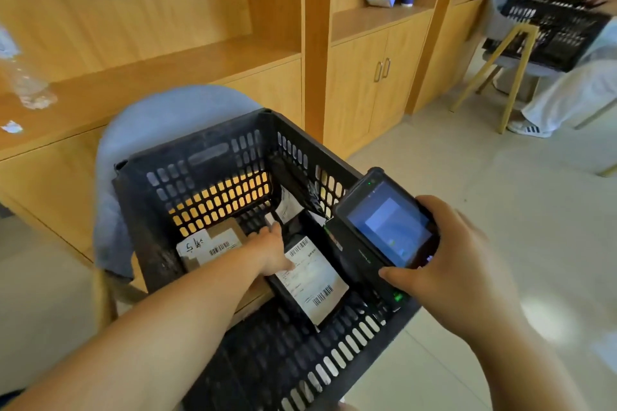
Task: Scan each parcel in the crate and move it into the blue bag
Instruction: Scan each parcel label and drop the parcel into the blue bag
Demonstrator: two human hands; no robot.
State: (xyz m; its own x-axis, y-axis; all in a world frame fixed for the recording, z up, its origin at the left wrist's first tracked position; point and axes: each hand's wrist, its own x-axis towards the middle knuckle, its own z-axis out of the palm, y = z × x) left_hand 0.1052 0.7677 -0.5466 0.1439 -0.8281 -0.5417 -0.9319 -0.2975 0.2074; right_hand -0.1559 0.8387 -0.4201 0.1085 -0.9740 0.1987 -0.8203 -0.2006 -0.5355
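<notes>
A black slotted crate (207,177) stands on a grey-blue chair in front of me. Inside lie a brown cardboard parcel (213,243) with a white label at the left and a black parcel (314,280) with a white barcode label at the right. Another black parcel (293,187) leans against the crate's far right wall. My left hand (270,250) reaches down into the crate and rests on the black parcel's upper left edge; its fingers are partly hidden. My right hand (457,264) grips a black handheld scanner (387,220), lit screen up, over the crate's right rim. No blue bag is in view.
Wooden cabinets (374,83) and shelves line the wall behind. A clear plastic bottle (23,77) stands on the left counter. At the far right a seated person holds a second black crate (551,27) near a wooden-legged chair. Pale tiled floor (500,177) spreads to the right.
</notes>
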